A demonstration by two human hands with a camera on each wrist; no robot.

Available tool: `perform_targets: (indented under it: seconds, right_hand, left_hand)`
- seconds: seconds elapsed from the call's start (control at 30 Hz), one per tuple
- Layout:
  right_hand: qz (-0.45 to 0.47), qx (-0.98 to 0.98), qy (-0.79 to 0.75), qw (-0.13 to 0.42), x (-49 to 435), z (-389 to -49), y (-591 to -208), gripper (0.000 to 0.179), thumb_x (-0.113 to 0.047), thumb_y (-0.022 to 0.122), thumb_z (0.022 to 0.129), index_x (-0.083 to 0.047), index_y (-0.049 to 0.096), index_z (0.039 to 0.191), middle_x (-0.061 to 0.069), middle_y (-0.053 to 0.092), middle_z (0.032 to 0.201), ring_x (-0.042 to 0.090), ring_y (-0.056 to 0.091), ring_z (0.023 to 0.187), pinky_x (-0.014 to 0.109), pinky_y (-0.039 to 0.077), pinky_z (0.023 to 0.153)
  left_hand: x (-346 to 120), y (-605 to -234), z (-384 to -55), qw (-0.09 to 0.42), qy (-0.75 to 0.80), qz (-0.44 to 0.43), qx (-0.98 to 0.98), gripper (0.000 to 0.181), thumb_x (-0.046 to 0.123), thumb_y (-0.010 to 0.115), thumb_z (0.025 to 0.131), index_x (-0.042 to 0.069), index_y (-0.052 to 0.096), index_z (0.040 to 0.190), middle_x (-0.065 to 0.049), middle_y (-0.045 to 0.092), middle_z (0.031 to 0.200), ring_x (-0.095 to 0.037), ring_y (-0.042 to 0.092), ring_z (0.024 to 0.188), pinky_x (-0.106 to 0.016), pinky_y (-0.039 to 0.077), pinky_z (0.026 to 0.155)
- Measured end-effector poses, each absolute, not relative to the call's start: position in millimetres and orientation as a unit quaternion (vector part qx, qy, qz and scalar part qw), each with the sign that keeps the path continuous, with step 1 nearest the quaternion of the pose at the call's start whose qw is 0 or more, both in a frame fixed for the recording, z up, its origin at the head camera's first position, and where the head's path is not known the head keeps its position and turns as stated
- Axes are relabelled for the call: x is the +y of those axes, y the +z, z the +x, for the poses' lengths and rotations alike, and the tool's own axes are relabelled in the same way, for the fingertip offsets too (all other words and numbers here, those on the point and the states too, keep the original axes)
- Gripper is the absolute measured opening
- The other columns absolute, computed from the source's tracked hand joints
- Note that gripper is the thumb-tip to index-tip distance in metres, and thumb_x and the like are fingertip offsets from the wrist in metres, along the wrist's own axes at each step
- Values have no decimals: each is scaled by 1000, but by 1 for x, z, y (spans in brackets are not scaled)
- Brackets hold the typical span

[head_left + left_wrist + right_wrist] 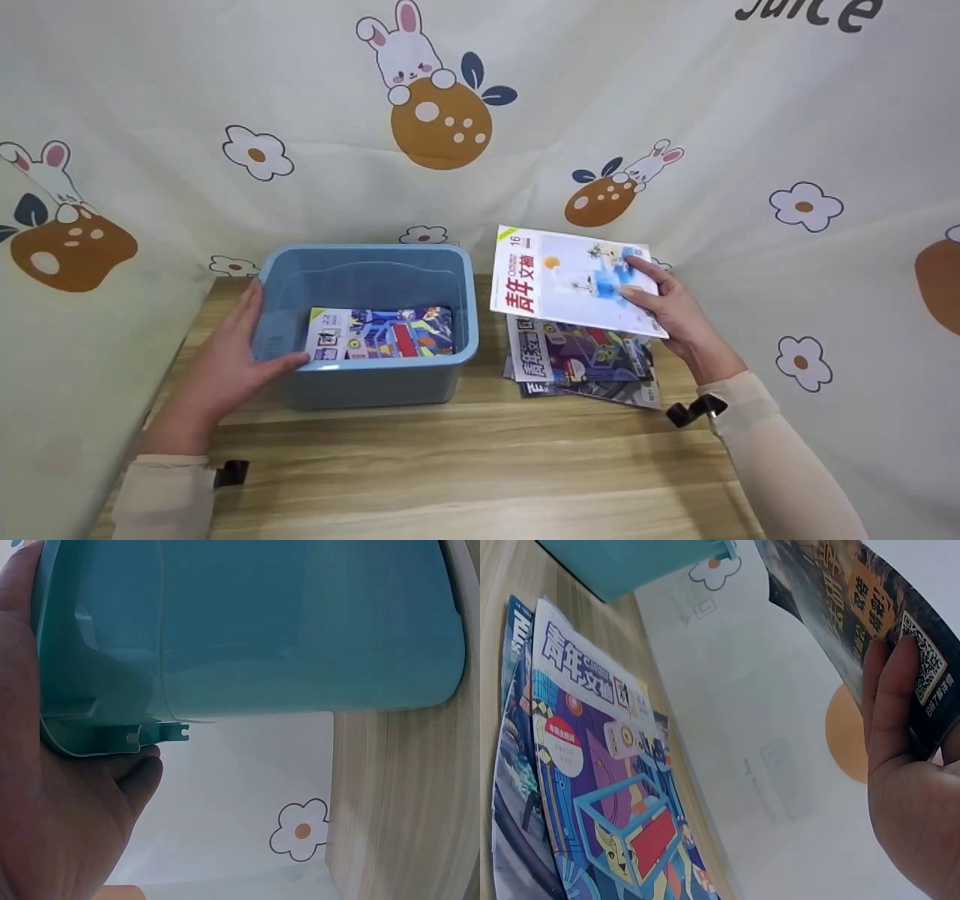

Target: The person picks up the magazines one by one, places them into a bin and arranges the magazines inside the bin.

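Note:
A blue plastic bin [367,386] stands on the table, and a magazine with a purple cover [397,334] lies inside it. My left hand [232,360] holds the bin's left rim, thumb at the front edge; the left wrist view shows the fingers around the rim of the bin [300,630]. In my right hand [679,315] is a white-covered magazine [570,281], pinched by its right edge and raised above a loose stack of magazines [592,360]. The right wrist view shows the dark back cover [862,607] of that raised magazine, with fingers against it.
A wood-grain table [465,472] carries the bin and the stack side by side. Behind and on both sides hangs a pale curtain [322,202] printed with rabbits, oranges and flowers. Black wrist mounts [231,473] sit on both sleeves.

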State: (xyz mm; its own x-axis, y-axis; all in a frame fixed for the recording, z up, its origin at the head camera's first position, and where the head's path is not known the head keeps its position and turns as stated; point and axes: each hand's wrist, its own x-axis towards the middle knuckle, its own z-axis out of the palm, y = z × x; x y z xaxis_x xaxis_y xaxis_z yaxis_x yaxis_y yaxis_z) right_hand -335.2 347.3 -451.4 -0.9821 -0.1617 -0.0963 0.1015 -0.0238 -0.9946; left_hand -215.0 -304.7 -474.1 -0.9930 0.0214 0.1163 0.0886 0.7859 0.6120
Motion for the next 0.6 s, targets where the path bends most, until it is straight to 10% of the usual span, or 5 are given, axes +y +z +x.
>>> perform_targets:
  seconds: [0.6]
  right_hand:
    - [-41,718,-689,88,320,-335,-438,74,-20,79,105,-22,45,171,17,60,144,24,82,95,32,68,78]
  left_hand:
    - [-307,-475,-215,61,-321,-41,-944,138,69,85,88,16,-3,179,-17,-1,185,-61,15,163,-91,25,113]
